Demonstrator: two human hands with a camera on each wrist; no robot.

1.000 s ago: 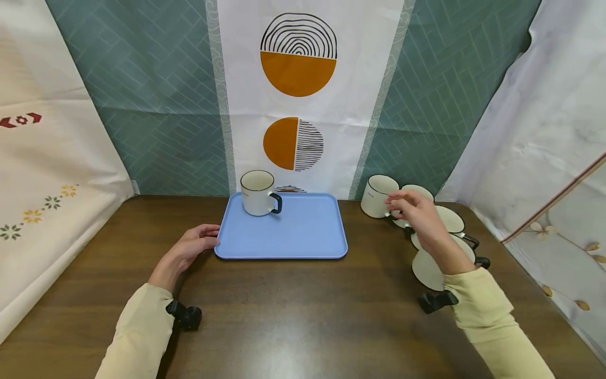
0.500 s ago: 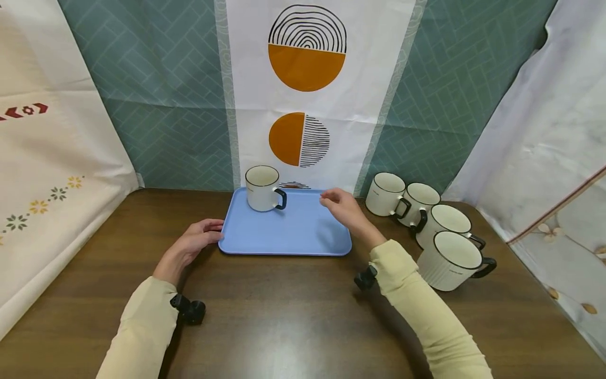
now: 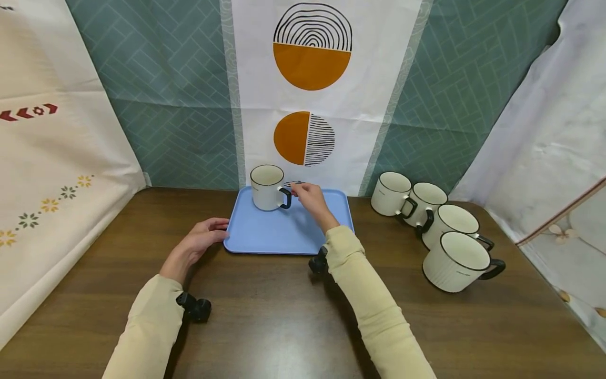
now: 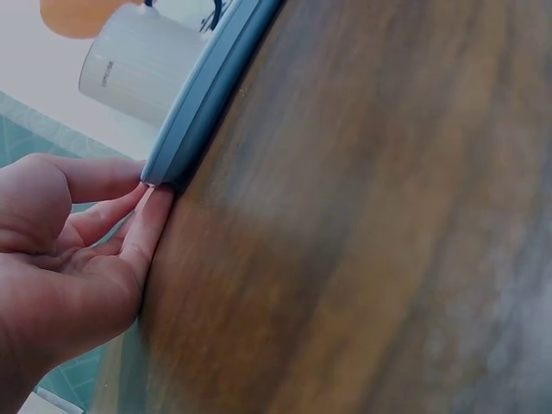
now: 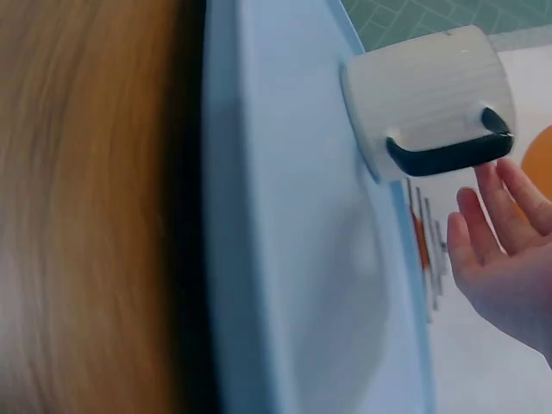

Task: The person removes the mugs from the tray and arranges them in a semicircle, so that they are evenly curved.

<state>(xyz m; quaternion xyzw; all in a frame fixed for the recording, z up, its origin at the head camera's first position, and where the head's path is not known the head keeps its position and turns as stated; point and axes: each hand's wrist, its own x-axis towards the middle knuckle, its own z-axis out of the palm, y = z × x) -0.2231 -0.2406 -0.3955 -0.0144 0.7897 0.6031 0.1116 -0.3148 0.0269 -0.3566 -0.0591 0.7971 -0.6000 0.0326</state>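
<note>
A white enamel-style mug (image 3: pixel 266 188) with a dark rim and black handle stands upright on the back left part of a blue tray (image 3: pixel 279 234). My left hand (image 3: pixel 203 239) pinches the tray's left edge; in the left wrist view, the thumb and fingers (image 4: pixel 148 216) meet at its rim. My right hand (image 3: pixel 310 202) reaches over the tray from the right, fingertips right at the mug's handle (image 5: pixel 448 155). In the right wrist view its fingers (image 5: pixel 504 211) are spread and loosely bent, not wrapped round the handle.
Several matching mugs (image 3: pixel 456 260) stand in a slanting row at the right of the brown wooden table (image 3: pixel 265 316). A patterned cloth (image 3: pixel 189 95) hangs close behind the tray, with pale cloths on both sides.
My right hand has swept left from the mugs on the right, across the tray, to the handle of the mug on it. The left hand has stayed at the tray's edge.
</note>
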